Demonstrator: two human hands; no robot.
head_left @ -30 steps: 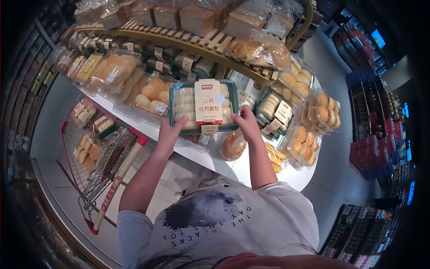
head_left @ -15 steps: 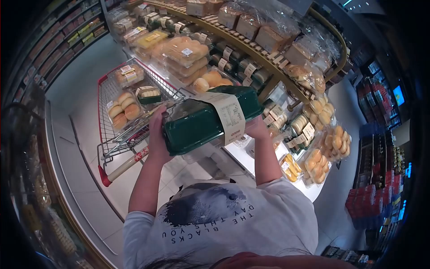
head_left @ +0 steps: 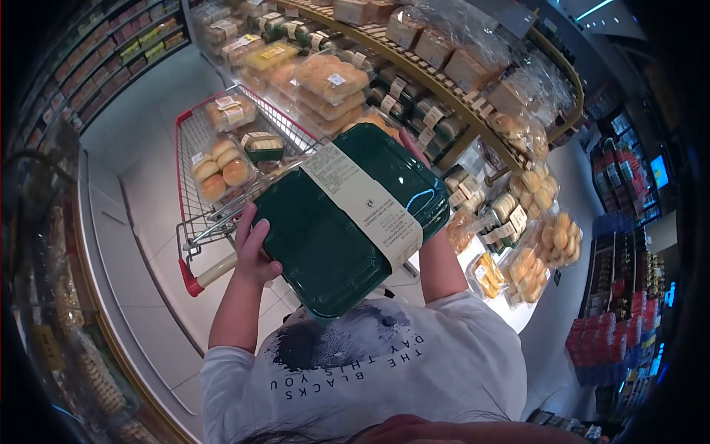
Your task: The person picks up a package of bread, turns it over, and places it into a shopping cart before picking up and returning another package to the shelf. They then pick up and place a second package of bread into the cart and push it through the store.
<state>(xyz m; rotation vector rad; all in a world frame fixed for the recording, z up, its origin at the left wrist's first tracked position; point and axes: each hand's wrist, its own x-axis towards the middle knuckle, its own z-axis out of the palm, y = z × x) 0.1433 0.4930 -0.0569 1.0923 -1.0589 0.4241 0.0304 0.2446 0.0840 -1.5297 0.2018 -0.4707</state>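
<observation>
Bakery aisle, bread shelves [head_left: 444, 81] behind, cart [head_left: 194, 133] to the left. Green bread box [head_left: 325, 244] raised underside-up, left hand [head_left: 254, 248] fingers [head_left: 248, 222] clasping its left edge. Right hand [head_left: 414, 146] mostly hidden behind far edge, grip unclear.

The green tray [head_left: 333, 229] is showing only its dark underside and hiding its contents. The print on its paper band [head_left: 366, 203] is coming out too small to read. The right hand [head_left: 412, 146] is lying almost wholly behind the tray's 1 o'clock edge, with only fingertips showing. The tray is covering the near corner of the shopping cart [head_left: 203, 222] at 10 o'clock.
</observation>
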